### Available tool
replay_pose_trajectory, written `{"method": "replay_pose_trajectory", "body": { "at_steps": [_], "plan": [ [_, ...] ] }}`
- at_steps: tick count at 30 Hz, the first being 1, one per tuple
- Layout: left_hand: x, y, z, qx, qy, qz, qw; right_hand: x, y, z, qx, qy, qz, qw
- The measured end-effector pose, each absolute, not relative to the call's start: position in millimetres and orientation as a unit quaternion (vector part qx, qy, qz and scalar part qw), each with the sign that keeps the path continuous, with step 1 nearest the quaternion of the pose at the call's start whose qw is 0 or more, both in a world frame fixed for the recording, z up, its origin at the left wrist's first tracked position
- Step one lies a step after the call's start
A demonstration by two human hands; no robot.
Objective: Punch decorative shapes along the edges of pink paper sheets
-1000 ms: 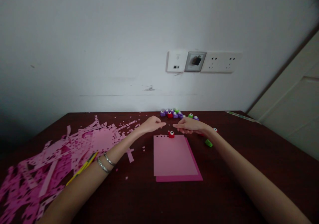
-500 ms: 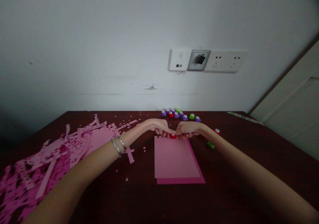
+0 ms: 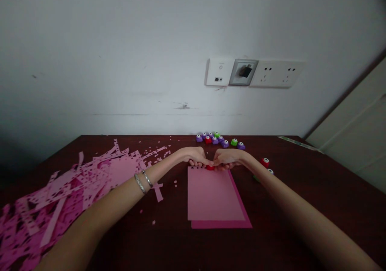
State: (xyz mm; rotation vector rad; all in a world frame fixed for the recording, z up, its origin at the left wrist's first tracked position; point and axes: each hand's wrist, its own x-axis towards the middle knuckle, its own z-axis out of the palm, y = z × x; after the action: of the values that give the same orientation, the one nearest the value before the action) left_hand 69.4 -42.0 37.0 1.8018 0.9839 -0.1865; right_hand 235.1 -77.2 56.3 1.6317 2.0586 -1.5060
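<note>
A small red craft paper punch (image 3: 210,167) sits on the far edge of a light pink sheet (image 3: 214,194). My left hand (image 3: 197,156) is closed, its thumb pressed on top of the punch. From the other side my right hand (image 3: 226,158), also closed, has its thumb on it too; together they hide most of the punch. Left of it, a row of small punched holes (image 3: 197,167) runs along the sheet's far edge. A darker pink sheet (image 3: 221,224) lies underneath, showing at the right and near edges.
Punched pink strips and scraps (image 3: 81,182) are heaped at the left. Several purple, red and green punches (image 3: 214,140) stand near the wall. Past my right forearm are a red punch (image 3: 265,162) and others partly hidden. Wall sockets (image 3: 276,73) are above the table's back edge.
Both hands have come down from beyond the sheet and met over the red punch, their thumbs now on its top. The view has shifted slightly.
</note>
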Motion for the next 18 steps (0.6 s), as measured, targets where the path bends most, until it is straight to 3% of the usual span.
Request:
{"method": "replay_pose_trajectory", "body": {
  "at_steps": [3, 7, 11, 18],
  "plan": [
    [63.8, -62.0, 40.3, 0.819, 0.431, 0.024, 0.379, 243.1, -78.4, 50.7, 0.525, 0.697, -0.489, 0.019],
    [62.9, -110.2, 37.1, 0.869, 0.467, 0.116, 0.116, 250.4, -82.8, 46.1, 0.520, 0.727, -0.445, -0.044],
    [68.2, -164.2, 18.4, 0.912, 0.377, 0.106, -0.123, 252.9, -88.9, 49.8, 0.515, 0.746, -0.409, -0.100],
    [76.1, -184.9, -8.7, 0.917, 0.349, 0.057, -0.186, 250.0, -94.7, 38.6, 0.436, 0.850, -0.261, -0.136]
  ]
}}
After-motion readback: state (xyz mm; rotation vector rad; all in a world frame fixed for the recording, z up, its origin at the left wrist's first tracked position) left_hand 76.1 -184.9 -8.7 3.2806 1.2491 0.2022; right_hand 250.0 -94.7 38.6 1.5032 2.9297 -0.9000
